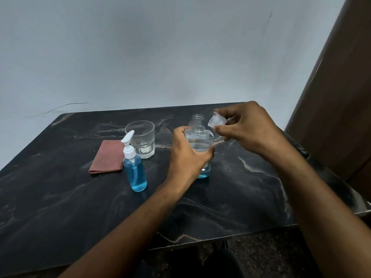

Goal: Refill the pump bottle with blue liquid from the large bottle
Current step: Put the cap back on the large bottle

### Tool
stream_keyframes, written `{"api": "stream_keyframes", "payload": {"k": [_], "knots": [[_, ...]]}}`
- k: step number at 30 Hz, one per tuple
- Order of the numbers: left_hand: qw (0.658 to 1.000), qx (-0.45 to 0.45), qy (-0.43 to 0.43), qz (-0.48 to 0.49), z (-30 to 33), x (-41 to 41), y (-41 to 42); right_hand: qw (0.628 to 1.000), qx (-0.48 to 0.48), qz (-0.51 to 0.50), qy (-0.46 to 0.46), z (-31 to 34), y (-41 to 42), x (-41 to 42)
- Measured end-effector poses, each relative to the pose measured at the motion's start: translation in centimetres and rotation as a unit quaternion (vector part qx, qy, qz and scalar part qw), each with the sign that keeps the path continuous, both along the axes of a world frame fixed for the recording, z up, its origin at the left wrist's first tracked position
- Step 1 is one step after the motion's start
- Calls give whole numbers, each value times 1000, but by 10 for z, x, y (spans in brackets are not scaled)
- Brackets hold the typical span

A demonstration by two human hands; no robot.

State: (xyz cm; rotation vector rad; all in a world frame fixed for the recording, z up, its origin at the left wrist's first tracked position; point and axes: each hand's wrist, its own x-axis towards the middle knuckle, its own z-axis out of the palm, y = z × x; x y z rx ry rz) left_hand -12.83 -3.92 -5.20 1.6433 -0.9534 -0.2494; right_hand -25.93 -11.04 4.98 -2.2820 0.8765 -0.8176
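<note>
The large clear bottle stands upright on the black marble table, its threaded neck uncovered and a little blue liquid showing at its base. My left hand grips its body from the left. My right hand pinches the bottle's clear cap just right of the neck, off the bottle. The small pump bottle, filled with blue liquid and fitted with a white pump head, stands upright to the left, untouched.
An empty drinking glass stands behind the pump bottle. A folded reddish cloth lies to its left. A grey wall rises behind the table and a brown panel stands at the right.
</note>
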Motion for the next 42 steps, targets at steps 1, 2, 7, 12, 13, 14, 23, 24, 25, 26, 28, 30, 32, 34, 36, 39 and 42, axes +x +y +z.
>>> {"api": "stream_keyframes", "payload": {"k": [1, 2, 7, 12, 13, 14, 23, 24, 25, 26, 28, 30, 32, 34, 36, 39, 42], "knots": [[1000, 0, 0, -6, -1, 0, 2, 1000, -1, 8, 9, 2, 1, 1], [1000, -1, -1, -10, -2, -1, 4, 1000, 1, 15, 12, 4, 2, 1], [1000, -12, -16, -21, -6, -3, 13, 994, -71, 47, 63, 15, 8, 3], [999, -13, -10, -28, -8, -2, 15, 985, -116, 94, 82, 24, 13, 12], [999, -11, -9, -29, -7, -1, 15, 984, -120, 97, 88, 26, 13, 14], [999, -9, -9, -31, -8, -1, 15, 982, -123, 102, 95, 29, 14, 15], [999, -3, -21, -36, -12, 3, 15, 974, -132, 88, 162, 36, 13, 27], [999, 0, -25, -35, -12, 2, 16, 977, -128, 70, 156, 35, 12, 29], [999, 1, -29, -33, -12, 2, 16, 979, -127, 47, 154, 33, 12, 32], [999, 1, -31, -31, -12, 1, 15, 978, -133, 24, 159, 31, 13, 35], [999, -2, -37, -27, -12, 1, 15, 968, -173, -25, 182, 25, 17, 39], [999, -2, -44, -26, -13, 2, 15, 949, -228, -75, 204, 22, 22, 40], [999, 0, -41, -29, -13, 2, 15, 946, -246, -102, 183, 22, 20, 36], [999, 1, -38, -29, -13, 3, 15, 974, -196, -41, 107, 26, 15, 29], [999, 0, -33, -27, -13, 3, 15, 988, -108, 85, 75, 33, 13, 23], [999, -11, -25, -29, -13, 2, 14, 979, -51, 157, 124, 34, 10, 21], [999, -13, -23, -28, -12, 1, 15, 988, -75, 89, 101, 27, 10, 30]]}}
